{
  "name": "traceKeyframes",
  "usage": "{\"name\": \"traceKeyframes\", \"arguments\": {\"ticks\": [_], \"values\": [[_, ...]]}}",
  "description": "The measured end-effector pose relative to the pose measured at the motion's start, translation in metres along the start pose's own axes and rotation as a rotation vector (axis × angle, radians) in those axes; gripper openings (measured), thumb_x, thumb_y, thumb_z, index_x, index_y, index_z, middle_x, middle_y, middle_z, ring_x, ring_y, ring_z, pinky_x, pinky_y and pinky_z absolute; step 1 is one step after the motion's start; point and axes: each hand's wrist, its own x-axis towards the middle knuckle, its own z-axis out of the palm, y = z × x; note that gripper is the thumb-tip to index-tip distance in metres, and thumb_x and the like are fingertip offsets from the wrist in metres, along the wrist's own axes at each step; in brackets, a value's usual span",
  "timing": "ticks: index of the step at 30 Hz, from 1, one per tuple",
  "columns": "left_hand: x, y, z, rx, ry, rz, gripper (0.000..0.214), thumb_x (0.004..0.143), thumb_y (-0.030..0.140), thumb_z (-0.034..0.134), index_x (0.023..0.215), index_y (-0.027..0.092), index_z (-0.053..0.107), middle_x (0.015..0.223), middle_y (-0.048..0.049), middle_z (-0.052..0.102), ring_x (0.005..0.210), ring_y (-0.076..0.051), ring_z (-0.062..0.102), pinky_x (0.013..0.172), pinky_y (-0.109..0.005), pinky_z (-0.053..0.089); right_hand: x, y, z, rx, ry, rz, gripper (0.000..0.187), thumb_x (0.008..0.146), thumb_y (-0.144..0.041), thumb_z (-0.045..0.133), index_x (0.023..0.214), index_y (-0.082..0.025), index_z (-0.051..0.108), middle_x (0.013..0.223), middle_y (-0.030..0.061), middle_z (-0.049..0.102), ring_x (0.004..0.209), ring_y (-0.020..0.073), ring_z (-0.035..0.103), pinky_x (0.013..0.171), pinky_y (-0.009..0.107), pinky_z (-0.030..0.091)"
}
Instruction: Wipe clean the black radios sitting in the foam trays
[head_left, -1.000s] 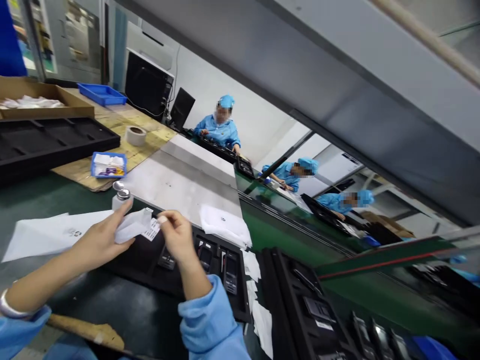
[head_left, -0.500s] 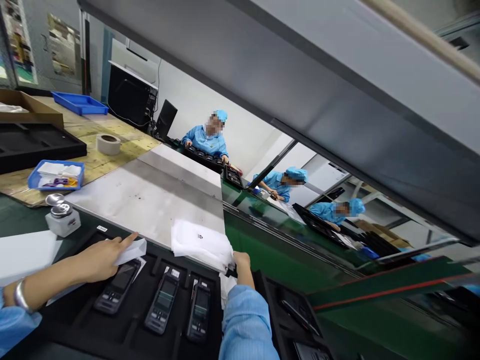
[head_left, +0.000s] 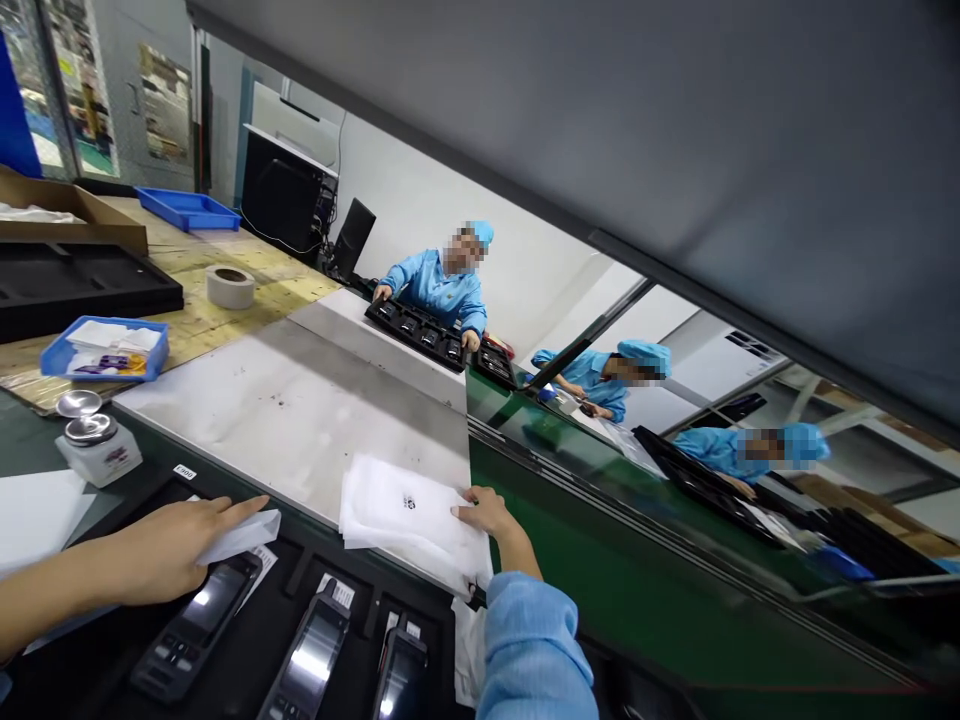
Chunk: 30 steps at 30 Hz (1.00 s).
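My left hand [head_left: 169, 545] holds a small white folded bag [head_left: 244, 533] pinched between thumb and fingers, just above the leftmost of three dark handheld devices [head_left: 196, 628] lying in a black tray [head_left: 281, 575]. My right hand [head_left: 487, 512] rests on the right edge of a stack of white foam bags [head_left: 409, 510] that lies at the near edge of a steel plate [head_left: 300, 400]; its fingers touch the top bag. Two more devices [head_left: 307, 655] lie side by side in the tray below.
A small dispenser bottle [head_left: 96, 448] stands left of the tray. Behind are a blue bin [head_left: 105, 348], a tape roll [head_left: 230, 286] and empty black trays [head_left: 75, 285]. Three co-workers in blue [head_left: 439, 285] work along the green conveyor [head_left: 645, 590]. A grey shelf hangs overhead.
Both hands held a small bag with a label together; the right hand then left it and reached to the stack of foam bags, where it now lies on top. The left hand lowered toward the tray.
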Motion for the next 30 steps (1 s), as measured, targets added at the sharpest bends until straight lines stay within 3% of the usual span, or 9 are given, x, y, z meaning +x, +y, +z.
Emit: {"name": "traceKeyframes", "arguments": {"ticks": [6,13,20,24,30], "values": [[0.000,-0.003,0.002,-0.059,-0.051,0.035,0.095,0.064,0.011,0.052,0.153,0.036,0.028,0.122,-0.0085,0.061,0.109,-0.031,0.062,0.095,-0.042,0.050,0.002,0.000,0.004,0.031,-0.024,-0.139,0.021,0.081,-0.030,0.069,0.079,-0.016,0.054,0.078,-0.0028,0.051,0.072,0.0122,0.047,0.071,0.027,0.040],[0.002,-0.001,-0.002,-0.055,-0.097,0.028,0.095,0.063,0.013,0.053,0.152,0.034,0.030,0.121,-0.0089,0.061,0.106,-0.031,0.062,0.095,-0.042,0.049,0.012,-0.027,0.023,0.112,0.043,-0.204,0.024,0.077,-0.028,0.069,0.074,-0.018,0.048,0.071,-0.0048,0.045,0.067,0.0114,0.043,0.067,0.025,0.035],[0.003,0.005,-0.009,-0.057,-0.127,0.022,0.094,0.063,0.013,0.053,0.152,0.031,0.031,0.123,-0.0114,0.060,0.106,-0.031,0.062,0.094,-0.042,0.049,0.018,-0.061,0.035,0.161,0.067,-0.223,0.022,0.069,-0.026,0.072,0.080,-0.018,0.054,0.078,-0.0029,0.054,0.072,0.0134,0.050,0.072,0.028,0.040],[0.000,0.008,-0.012,-0.070,-0.130,0.028,0.095,0.062,0.012,0.054,0.153,0.029,0.030,0.124,-0.0121,0.059,0.106,-0.031,0.063,0.095,-0.041,0.048,0.009,-0.056,0.033,0.180,0.131,-0.174,0.034,0.064,-0.025,0.072,0.096,-0.018,0.061,0.102,0.0053,0.063,0.093,0.0196,0.059,0.086,0.033,0.044],[-0.004,0.011,-0.014,-0.036,-0.137,0.044,0.097,0.064,0.009,0.055,0.155,0.026,0.025,0.130,-0.0145,0.056,0.117,-0.032,0.058,0.100,-0.042,0.046,-0.009,-0.037,0.033,0.244,0.253,-0.075,0.060,0.062,-0.025,0.067,0.121,-0.015,0.062,0.132,0.0138,0.055,0.111,0.0245,0.061,0.094,0.032,0.047]]}}
